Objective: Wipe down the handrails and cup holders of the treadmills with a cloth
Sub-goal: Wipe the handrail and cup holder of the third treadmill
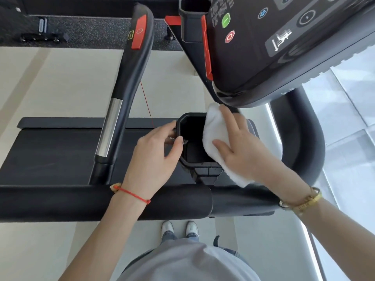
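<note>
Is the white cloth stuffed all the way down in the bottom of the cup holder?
No, the white cloth lies over the right rim of the cup holder under the right hand, and the holder's dark bottom shows bare.

Two cup holders (192, 138) (193, 19), one white cloth (215, 136), two hands (156, 153) (243, 147), two bracelets (132, 194) (304, 201).

Pale cream floor (60, 82) underfoot. Dark speckled rubber matting (91, 31) runs along the far side. Bright daylight washes over glossy pale tiles (349, 110) at right.

No legible words — the treadmill console (284, 37), beyond the fingers, carries only signs: a green start button (225, 20), a red stop octagon (230, 36), a runner pictogram (282, 39).
</note>
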The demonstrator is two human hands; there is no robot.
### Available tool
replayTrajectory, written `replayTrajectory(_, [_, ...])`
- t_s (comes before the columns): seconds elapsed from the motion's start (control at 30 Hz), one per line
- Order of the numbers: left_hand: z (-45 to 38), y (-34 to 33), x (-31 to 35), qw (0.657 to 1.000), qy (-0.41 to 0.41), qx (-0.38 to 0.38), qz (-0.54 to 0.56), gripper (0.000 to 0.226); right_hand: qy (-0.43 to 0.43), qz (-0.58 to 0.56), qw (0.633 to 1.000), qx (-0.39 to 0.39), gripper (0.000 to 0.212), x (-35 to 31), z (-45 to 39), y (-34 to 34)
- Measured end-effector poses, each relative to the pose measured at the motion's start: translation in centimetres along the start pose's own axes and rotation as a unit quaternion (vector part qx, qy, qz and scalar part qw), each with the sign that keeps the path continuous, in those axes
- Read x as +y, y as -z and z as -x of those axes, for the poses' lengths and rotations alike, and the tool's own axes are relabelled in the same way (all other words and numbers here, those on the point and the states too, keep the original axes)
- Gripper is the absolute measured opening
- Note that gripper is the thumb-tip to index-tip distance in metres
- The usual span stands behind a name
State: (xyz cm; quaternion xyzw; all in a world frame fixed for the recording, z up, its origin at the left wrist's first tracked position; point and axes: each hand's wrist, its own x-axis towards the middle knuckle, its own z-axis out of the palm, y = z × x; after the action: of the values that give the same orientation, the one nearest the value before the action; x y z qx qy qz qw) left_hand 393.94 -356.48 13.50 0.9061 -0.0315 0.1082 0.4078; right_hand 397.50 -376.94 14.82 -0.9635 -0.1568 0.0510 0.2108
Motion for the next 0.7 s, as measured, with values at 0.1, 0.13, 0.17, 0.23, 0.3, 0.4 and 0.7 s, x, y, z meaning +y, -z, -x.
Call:
replayTrajectory(0.1, [0.0,0.1,0.0,1.000,-0.004,-0.006,0.004,0.031,-0.056,-0.063,0.996,-0.014,0.075,-0.2,0.7,-0.1])
replayTrajectory(0.13, [0.0,0.1,0.0,1.000,-0.006,-0.006,0.001,0.031,-0.064,-0.065,0.996,-0.020,0.073,-0.2,0.3,0.0])
replayTrajectory(0.17, [0.0,0.1,0.0,1.000,-0.006,-0.005,-0.003,0.030,-0.070,-0.065,0.995,-0.029,0.070,-0.2,-0.4,0.2])
replayTrajectory(0.23, [0.1,0.0,0.1,1.000,-0.004,-0.006,-0.006,0.029,-0.083,-0.067,0.993,-0.046,0.058,-0.3,-1.9,0.9])
replayTrajectory(0.3, [0.1,0.0,0.1,1.000,0.001,-0.005,-0.003,0.028,-0.092,-0.070,0.992,-0.057,0.050,-0.5,-2.4,1.4])
replayTrajectory(0.4, [0.0,0.1,0.1,1.000,0.005,-0.008,-0.004,0.028,-0.105,-0.068,0.991,-0.050,0.040,-0.5,-0.6,0.7])
replayTrajectory(0.7, [0.0,0.0,0.3,1.000,-0.002,-0.001,-0.011,0.030,-0.116,-0.084,0.985,-0.093,0.046,-0.9,-2.6,1.9])
